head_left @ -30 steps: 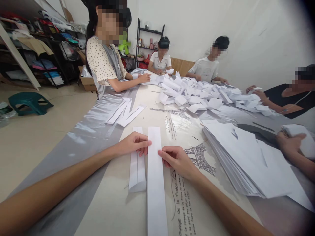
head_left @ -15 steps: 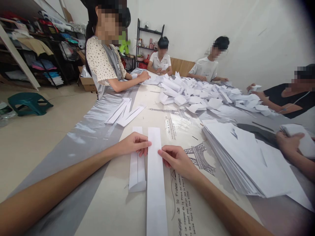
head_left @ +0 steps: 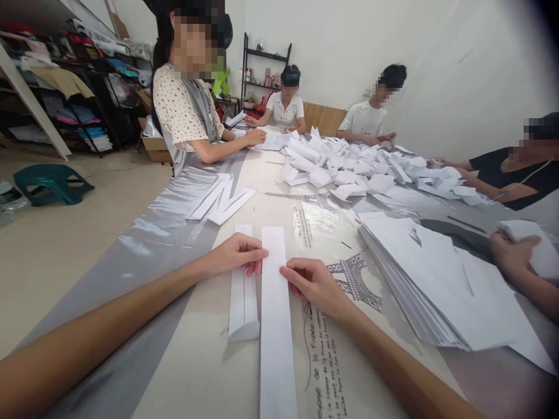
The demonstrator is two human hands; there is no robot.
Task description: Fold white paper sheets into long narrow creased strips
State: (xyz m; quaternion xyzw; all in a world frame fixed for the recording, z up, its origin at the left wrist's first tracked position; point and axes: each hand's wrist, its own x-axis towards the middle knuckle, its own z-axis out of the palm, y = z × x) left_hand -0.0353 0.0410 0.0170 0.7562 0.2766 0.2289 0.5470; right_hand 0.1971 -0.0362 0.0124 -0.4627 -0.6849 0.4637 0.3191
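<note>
Paper strip [head_left: 276, 326], one, is pinched at opposite edges in the narrow grip of left hand [head_left: 242, 254] and right hand [head_left: 309, 280]; one folded paper [head_left: 243, 305] lies beside it.

A cloth-covered table [head_left: 192, 355], grey and cream with printed Eiffel Towers [head_left: 354, 279], is carrying a heap of folded white papers [head_left: 349, 166] farther back. Nearer, a stack of white sheets [head_left: 419, 273] is lying at right, a creased paper strip [head_left: 236, 308] is resting mid-table, and folded strips [head_left: 233, 205] are lying at left.

Bright, diffuse light glares off the tablecloth [head_left: 205, 331]; the dark right corners seem somewhat blurred.
</note>
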